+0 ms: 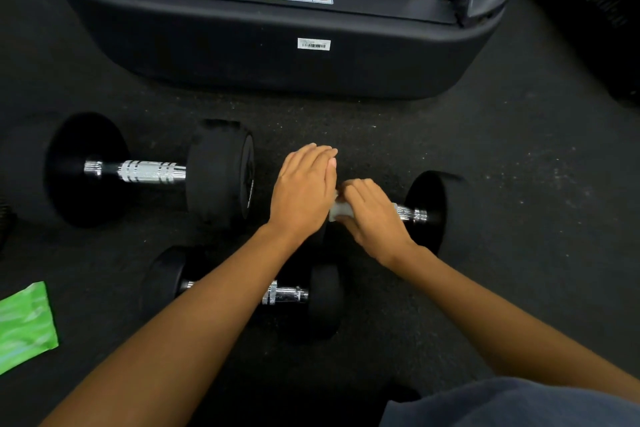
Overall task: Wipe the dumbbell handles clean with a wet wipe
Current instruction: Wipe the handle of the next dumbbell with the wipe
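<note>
**A:** Where's the wet wipe (pixel 337 211) right now?

**B:** Bunched round the handle (pixel 412 213) of the right-side dumbbell (pixel 433 208). The right hand (pixel 372 215) curls over it, fingers wrapped round wipe and bar together. The left hand (pixel 304 194) lies flat with its fingers straight, apparently on that dumbbell's inner head, which it hides.

**A:** So what could go wrong?

**B:** Rolling, mostly. The heads look round, and the floor (pixel 519 156) gives them nothing to stop against. If the flat palm lifts or slides, a hard stroke could spin the bar instead of scrubbing it.

**A:** Anything else?

**B:** The wipe is wadded small, so it may skip the grooved rings and the bare stretch beside the outer head. A wet bar is also slippery, and the grip could slide off towards that head.

**A:** And the other two?

**B:** The far-left dumbbell (pixel 152 172) and the nearest dumbbell (pixel 287 295) lie apart, untouched by either hand. One wipe may dry out or spread grime across them. The green packet (pixel 26 322) sits at the floor's left edge, a reach away.
</note>
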A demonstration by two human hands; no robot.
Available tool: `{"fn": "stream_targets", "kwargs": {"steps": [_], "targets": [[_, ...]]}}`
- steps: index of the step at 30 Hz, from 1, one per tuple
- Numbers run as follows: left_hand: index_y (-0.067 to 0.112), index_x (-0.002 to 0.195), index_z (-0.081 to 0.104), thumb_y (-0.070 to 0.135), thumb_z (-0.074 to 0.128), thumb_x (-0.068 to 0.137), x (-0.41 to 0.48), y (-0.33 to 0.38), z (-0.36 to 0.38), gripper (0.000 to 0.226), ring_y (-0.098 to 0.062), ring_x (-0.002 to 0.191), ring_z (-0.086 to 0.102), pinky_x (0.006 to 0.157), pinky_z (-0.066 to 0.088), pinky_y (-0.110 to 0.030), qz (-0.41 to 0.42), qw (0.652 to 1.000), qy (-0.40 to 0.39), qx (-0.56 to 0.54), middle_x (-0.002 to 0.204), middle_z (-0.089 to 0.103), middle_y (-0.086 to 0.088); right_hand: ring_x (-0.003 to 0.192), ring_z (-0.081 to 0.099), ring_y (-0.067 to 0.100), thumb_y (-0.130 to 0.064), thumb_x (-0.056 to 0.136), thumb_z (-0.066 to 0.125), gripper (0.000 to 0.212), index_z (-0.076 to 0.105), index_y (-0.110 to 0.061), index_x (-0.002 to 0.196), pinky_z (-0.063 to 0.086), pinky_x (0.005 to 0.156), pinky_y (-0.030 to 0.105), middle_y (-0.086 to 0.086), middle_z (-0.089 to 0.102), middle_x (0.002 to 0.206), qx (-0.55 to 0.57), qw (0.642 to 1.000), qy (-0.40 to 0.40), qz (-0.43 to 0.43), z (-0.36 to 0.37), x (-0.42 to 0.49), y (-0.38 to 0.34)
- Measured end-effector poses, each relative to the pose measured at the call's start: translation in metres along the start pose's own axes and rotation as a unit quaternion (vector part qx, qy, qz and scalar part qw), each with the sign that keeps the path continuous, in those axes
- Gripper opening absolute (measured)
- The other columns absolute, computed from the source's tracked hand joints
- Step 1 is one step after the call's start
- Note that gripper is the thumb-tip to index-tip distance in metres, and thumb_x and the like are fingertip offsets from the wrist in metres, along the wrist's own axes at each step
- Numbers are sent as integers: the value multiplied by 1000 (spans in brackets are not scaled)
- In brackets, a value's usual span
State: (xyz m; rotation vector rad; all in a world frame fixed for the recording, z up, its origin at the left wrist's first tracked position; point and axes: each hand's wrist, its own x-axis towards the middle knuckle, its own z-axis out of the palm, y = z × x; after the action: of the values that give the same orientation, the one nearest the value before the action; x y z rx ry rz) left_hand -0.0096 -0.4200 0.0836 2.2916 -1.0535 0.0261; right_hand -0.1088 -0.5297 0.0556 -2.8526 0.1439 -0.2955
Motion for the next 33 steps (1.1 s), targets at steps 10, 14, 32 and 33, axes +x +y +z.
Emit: {"fn": "stream_targets", "kwargs": {"steps": [10,14,32,33], "targets": [[7,124,57,28,24,98,2,-1,2,48,-21,127,45,108,24,-31,-9,1000,-5,-6,126,59,-8,106,52,19,-30,97,42,31,56,-13,119,39,91,31,9,62,114,142,958,-174,176,-21,15,18],[7,124,57,29,24,98,1,-1,1,48,-21,127,45,108,24,-31,-8,1000,-10,-1,126,59,-8,116,50,20,-23,92,54,32,52,-12,122,24,112,32,7,60,120,86,988,-98,79,-14,-2,12],[6,122,58,33,17,94,1,-2,3,56,-22,125,47,107,28,-32,-1,1000,7,-1,124,60,-9,100,56,18,-28,99,37,28,58,-13,109,25,106,33,2,63,99,94,974,-167,119,-15,17,13],[7,123,58,33,16,94,1,-2,3,57,-21,125,47,108,27,-32,-1,1000,5,-1,125,60,-8,91,56,17,-29,100,35,27,59,-15,99,32,97,33,-1,61,89,130,957,-207,155,-19,26,14]]}}
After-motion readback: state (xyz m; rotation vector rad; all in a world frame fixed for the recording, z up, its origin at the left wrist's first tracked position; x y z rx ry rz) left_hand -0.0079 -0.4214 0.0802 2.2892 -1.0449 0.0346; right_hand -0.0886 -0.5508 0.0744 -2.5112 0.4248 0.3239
